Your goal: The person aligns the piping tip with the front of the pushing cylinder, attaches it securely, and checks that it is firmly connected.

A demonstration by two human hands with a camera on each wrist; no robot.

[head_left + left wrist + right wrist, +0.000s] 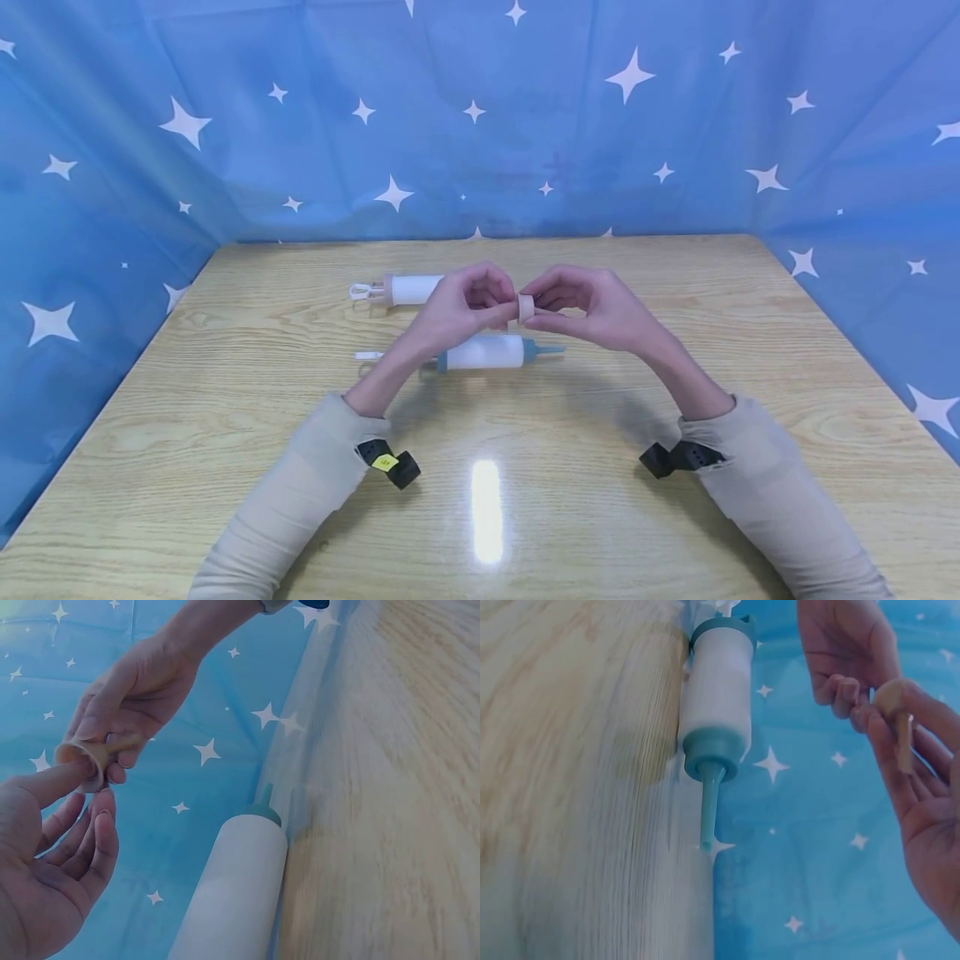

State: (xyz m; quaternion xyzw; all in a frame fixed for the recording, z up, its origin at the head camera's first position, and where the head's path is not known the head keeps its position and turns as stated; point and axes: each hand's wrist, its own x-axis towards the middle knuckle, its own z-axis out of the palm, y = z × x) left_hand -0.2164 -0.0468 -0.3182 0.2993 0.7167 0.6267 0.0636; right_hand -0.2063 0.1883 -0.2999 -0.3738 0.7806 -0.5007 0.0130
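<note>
Nozzle cap (527,309), pale beige, is up in the air between both hands, over the counter (585,500). Looks like thin rigid plastic to me, so I'd bet on super light, stiff, a bit slick on the smooth dome, and not likely to break unless you lean on the spout (904,750). I'd grab it round the wide rim (102,771) with thumb and fingertips; the spout is skinny and would make a poor lever.

Right hand (607,308) pinches it from the spout side, with the spout lying in between the fingers. Left hand (461,310) has the rim end, one digit poking into the hollow mouth and the others bent below, so I'd call that a pinch too.

Headcount: one loose cap, two white-barrelled tubes lying on the counter. Nearer one (487,352) has teal ends, teal nozzle on; farther one (415,290) has a pinkish-beige collar, but its right end is behind the left hand, so can't tell what's there. Two white pull handles, one per tube. Two black wrist cameras (405,469), one starry blue curtain (487,142) behind.
</note>
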